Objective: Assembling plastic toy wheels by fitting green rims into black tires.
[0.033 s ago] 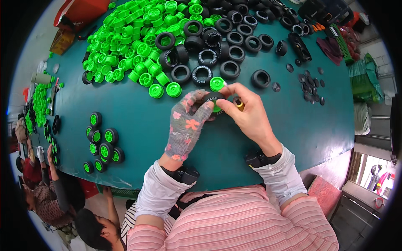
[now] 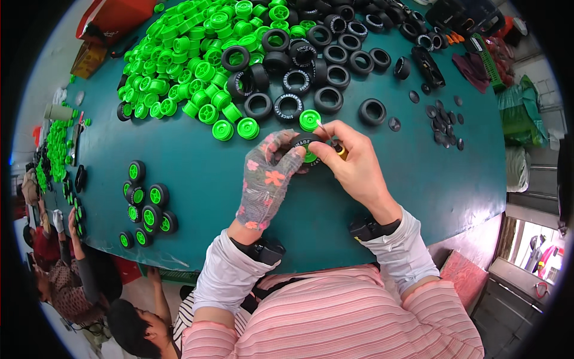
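My left hand (image 2: pixel 264 173), in a grey floral fabric glove, is closed round a toy wheel (image 2: pixel 309 157), a black rubber tyre with a green hub in it. My bare right hand (image 2: pixel 357 164) pinches the wheel's right side, its thumb on the tyre. Also in the right hand is a tool with a yellow and black handle (image 2: pixel 340 149) and a thin metal shaft; its kind I cannot make out. Just beyond my fingers lies a loose green hub (image 2: pixel 310 120). Parts of the wheel are hidden by my fingers.
A big heap of green hubs (image 2: pixel 179 66) and many black tyres (image 2: pixel 328 100) spread over the far table (image 2: pixel 382 191). Assembled wheels (image 2: pixel 151 215) lie at left, black discs (image 2: pixel 442 122) at right. Other people (image 2: pixel 134 326) sit along the left side.
My right hand has shifted slightly on the wheel, and the tool's thin metal shaft now shows above the fingers. The left hand hardly moves.
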Tool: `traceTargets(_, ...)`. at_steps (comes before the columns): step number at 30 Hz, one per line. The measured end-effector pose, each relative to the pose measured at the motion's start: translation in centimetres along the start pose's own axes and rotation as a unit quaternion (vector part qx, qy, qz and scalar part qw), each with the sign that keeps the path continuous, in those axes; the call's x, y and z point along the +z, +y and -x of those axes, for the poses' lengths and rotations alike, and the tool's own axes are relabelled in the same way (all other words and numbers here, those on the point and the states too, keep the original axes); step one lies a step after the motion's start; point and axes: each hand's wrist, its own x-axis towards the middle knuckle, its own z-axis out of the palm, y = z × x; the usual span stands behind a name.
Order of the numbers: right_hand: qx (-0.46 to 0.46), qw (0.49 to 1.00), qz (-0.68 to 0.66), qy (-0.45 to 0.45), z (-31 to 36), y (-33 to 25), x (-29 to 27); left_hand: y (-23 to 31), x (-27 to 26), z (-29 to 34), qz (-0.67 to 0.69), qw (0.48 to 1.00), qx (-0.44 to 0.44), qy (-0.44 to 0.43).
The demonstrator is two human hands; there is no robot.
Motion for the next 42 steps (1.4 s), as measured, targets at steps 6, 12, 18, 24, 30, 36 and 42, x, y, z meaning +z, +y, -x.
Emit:
traceTargets(6,0.137,0.983,-0.115,-0.048,-0.7,-1.1,-0.6,-0.7,0.1,0.1,0.088,0.996,-0.014,-0.005)
traceTargets(12,0.047,0.996,-0.076,-0.021,-0.3,-0.4,-0.4,0.3,0.6,-0.1,0.098,0.995,-0.027,0.015)
traceTargets(18,0.125,0.980,-0.152,-0.031,-0.1,-0.3,-0.6,0.7,-1.0,-0.2,0.067,0.995,-0.049,-0.057)
traceTargets(24,0.132,0.979,-0.152,-0.032,-0.1,-0.9,-0.9,0.5,-0.8,-0.2,0.085,0.992,-0.055,-0.076)
traceTargets(30,0.123,0.982,-0.137,-0.044,0.0,-0.8,-0.8,0.4,-0.3,-0.1,0.035,0.997,-0.043,-0.053)
traceTargets(36,0.137,0.975,-0.171,-0.037,-0.1,-1.1,-0.5,-0.7,-0.4,-0.4,0.124,0.989,-0.043,-0.068)
traceTargets(42,0.128,0.986,-0.102,-0.045,-0.1,-1.2,-0.8,-0.6,-1.0,-0.4,0.170,0.982,-0.040,-0.076)
